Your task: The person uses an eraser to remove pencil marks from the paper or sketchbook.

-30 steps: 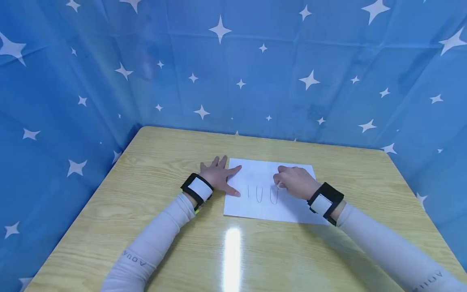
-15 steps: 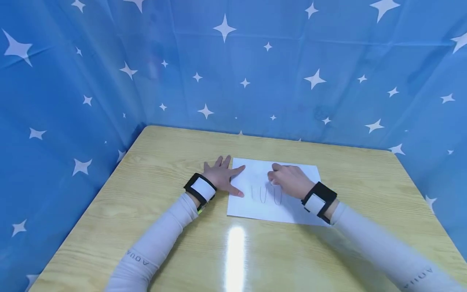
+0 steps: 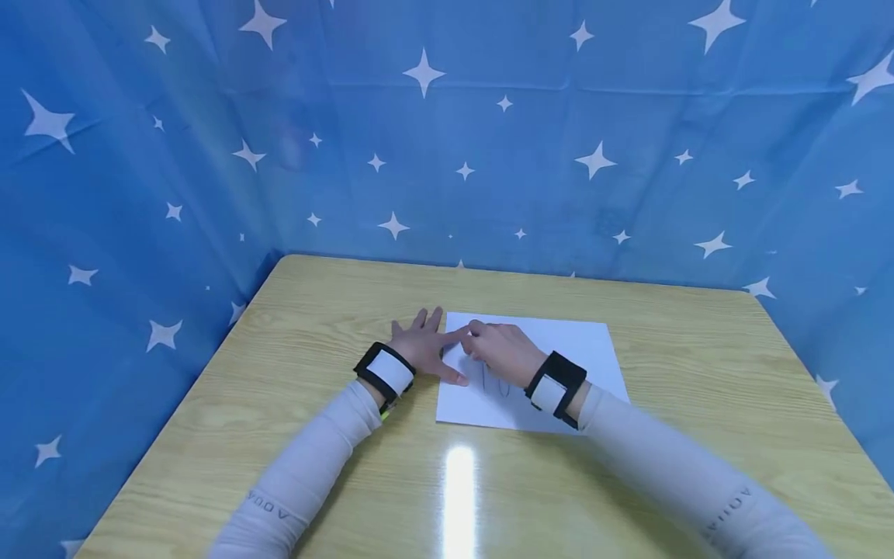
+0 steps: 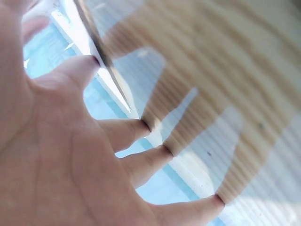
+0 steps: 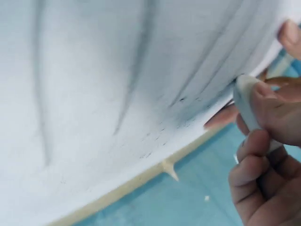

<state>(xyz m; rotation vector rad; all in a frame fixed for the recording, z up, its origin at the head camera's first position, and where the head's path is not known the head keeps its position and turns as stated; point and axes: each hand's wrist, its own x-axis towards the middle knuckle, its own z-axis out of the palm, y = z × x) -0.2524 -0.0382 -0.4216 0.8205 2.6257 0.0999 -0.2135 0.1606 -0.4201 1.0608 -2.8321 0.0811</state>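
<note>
A white sheet of paper [image 3: 580, 353] lies on the wooden table, marked with dark U-shaped lines [image 5: 134, 70]. My left hand [image 3: 421, 351] is spread at the sheet's left edge, thumb and index finger reaching onto the paper. In the left wrist view its other fingertips [image 4: 167, 149] touch the tabletop. My right hand [image 3: 504, 353] pinches a white eraser [image 5: 244, 101] between thumb and fingers, at the upper left of the sheet beside the left index finger. The eraser's tip is smudged dark and meets the paper. Dark crumbs are scattered near the lines. In the head view the right hand hides the eraser.
The light wooden table [image 3: 335, 481] extends around the sheet on all sides, with a bright light reflection in front. Behind and at the sides hangs a blue curtain [image 3: 447, 202] with white stars.
My right hand has travelled left across the paper, from the right-hand lines to beside the left hand, still pinching the eraser. The left hand stays in place. The head view has shifted slightly.
</note>
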